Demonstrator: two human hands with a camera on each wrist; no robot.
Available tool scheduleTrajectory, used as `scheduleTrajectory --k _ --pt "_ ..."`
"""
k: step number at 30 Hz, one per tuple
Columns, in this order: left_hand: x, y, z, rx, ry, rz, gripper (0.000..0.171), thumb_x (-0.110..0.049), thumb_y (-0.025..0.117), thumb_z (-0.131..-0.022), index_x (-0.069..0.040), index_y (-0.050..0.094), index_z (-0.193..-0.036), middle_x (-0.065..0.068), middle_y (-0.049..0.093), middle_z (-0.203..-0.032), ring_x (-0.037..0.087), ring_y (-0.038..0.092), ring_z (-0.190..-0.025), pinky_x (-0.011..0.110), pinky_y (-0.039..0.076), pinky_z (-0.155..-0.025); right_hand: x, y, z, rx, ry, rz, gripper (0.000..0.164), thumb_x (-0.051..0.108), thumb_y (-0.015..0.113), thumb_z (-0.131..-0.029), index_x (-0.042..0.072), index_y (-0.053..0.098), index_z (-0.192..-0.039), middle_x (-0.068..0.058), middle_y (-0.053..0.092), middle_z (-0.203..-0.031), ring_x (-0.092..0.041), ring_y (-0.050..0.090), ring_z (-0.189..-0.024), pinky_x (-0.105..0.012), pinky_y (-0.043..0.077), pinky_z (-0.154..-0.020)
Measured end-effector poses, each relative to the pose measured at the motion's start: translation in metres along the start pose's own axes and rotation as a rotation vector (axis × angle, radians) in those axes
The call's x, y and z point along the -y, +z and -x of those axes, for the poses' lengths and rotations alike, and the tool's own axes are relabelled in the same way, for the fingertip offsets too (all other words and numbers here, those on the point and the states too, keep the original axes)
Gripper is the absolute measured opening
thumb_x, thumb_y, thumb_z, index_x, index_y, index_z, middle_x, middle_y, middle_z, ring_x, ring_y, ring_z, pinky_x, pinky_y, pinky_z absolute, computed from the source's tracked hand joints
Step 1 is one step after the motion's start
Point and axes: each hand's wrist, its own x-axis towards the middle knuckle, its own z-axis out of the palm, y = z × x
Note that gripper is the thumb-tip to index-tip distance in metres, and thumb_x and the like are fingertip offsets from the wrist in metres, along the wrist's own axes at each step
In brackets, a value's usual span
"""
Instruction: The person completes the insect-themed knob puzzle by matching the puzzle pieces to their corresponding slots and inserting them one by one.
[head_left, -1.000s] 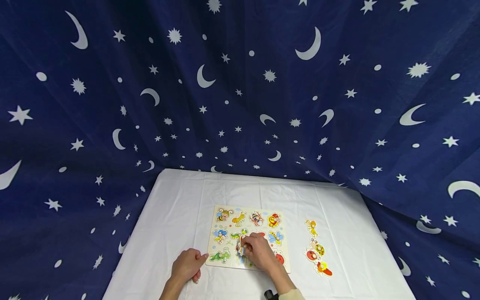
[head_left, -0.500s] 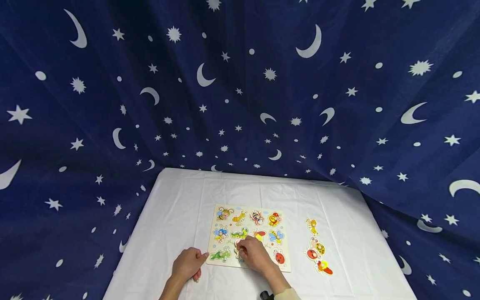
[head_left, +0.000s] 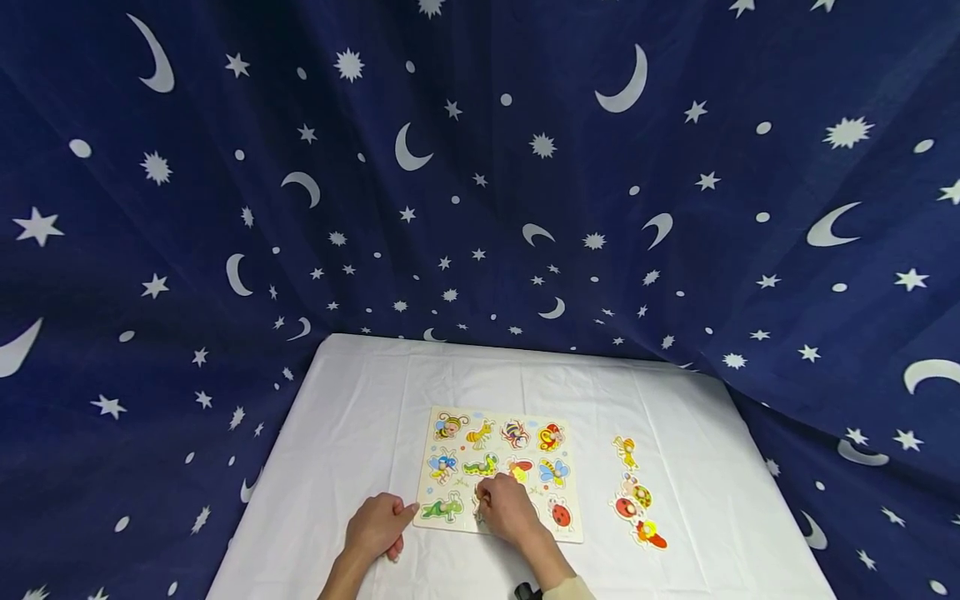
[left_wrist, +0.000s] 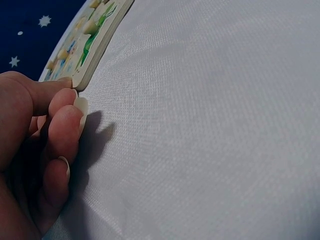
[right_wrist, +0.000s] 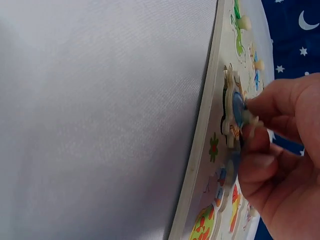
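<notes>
A wooden peg puzzle board (head_left: 498, 447) with cartoon insects lies on the white cloth. My right hand (head_left: 510, 507) is over its front row and hides part of it. In the right wrist view my thumb and fingers pinch the knob of a blue-and-brown insect puzzle piece (right_wrist: 238, 110). The piece sits at its matching recess, tilted, with a dark gap along one edge. My left hand (head_left: 375, 527) holds the board's near left corner, thumb on top and the other fingers curled by the edge. A green grasshopper piece (head_left: 442, 508) lies near that corner.
Several loose insect pieces lie in a chain right of the board, among them a red ladybird (head_left: 625, 507) and a red-and-yellow one (head_left: 650, 533). A dark blue curtain (head_left: 480, 167) with moons and stars hangs behind the table (head_left: 352, 417).
My right hand has shifted slightly left with the blue-and-brown piece and brought it down onto the board's front row. The left hand has stayed at the corner.
</notes>
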Motion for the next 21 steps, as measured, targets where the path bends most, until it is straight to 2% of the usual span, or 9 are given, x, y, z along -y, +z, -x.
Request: scheduleTrajectory --k 7,15,21 --pt "-0.0005 -0.0009 -0.0002 -0.009 0.005 0.006 0.042 -0.043 0.061 -0.092 -0.016 0.053 -0.061 -0.006 0.054 -0.039 0.009 0.052 -0.029 0.030 0.038 -0.038 -0.0023 0.0020 0.0019 0.044 -0.035 -0.006 0.016 0.004 0.069 -0.075 0.019 0.062 -0.071 0.011 0.045 -0.066 -0.002 0.037 -0.061 -0.018 0.032 -0.055" --pt "0.0004 0.0001 -0.0014 -0.003 0.017 -0.002 0.044 -0.046 0.060 -0.092 -0.016 0.053 -0.061 -0.006 0.055 -0.039 0.009 0.053 -0.030 0.032 0.040 -0.040 -0.0034 0.0038 0.0043 0.056 0.004 -0.016 0.014 0.003 0.068 -0.076 0.017 0.066 -0.076 0.010 0.050 -0.070 -0.002 0.040 -0.062 -0.019 0.036 -0.055" --pt "-0.0008 -0.0004 0.0001 -0.004 0.013 -0.007 0.043 -0.045 0.060 -0.092 -0.016 0.053 -0.061 -0.007 0.055 -0.039 0.009 0.052 -0.030 0.031 0.038 -0.038 -0.0055 0.0034 0.0057 0.055 -0.013 -0.038 0.013 0.003 0.068 -0.077 0.016 0.067 -0.080 0.009 0.052 -0.072 -0.001 0.040 -0.064 -0.019 0.036 -0.057"
